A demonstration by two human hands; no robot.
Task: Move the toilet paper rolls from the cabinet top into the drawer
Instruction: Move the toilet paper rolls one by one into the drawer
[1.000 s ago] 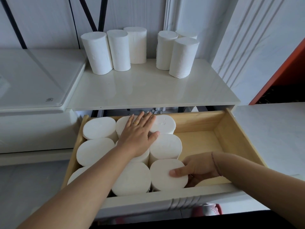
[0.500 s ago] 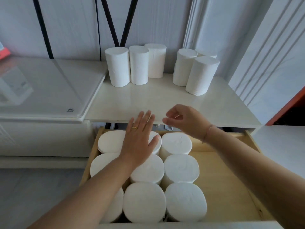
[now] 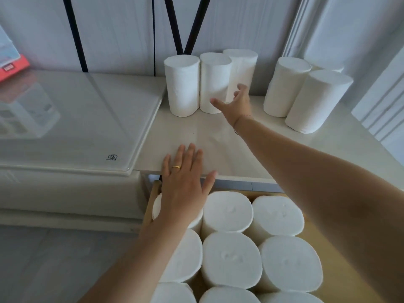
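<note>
Counter [image 3: 218, 138] carries six rolls standing upright by the wall, in two clusters: left trio [image 3: 182, 86] and right trio [image 3: 314, 101], the rearmost right one mostly hidden. Drawer [image 3: 341, 265] below the counter's front edge is pulled out and packed with upright rolls [image 3: 231, 259] on its left side; bare wood shows only along its right side. Right hand [image 3: 237, 103] reaches to the left trio, grip spread wide and empty, thumb in front of the middle roll [image 3: 215, 82], fingers toward the rear one; can't tell if it touches either. Left hand [image 3: 185, 184] is flat, fingers splayed, holding nothing, over the counter's front edge and the drawer's back-left roll. Risks, my read: trio rolls touch each other, so pulling the middle one likely drags or tips its neighbours; tall soft cylinders on a glossy top slide and topple easily and could roll off the front edge. Wide one-hand grip may squash the roll or slip. Drawer's packed side has no gap, so forcing a roll there would jam; use the bare side.
</note>
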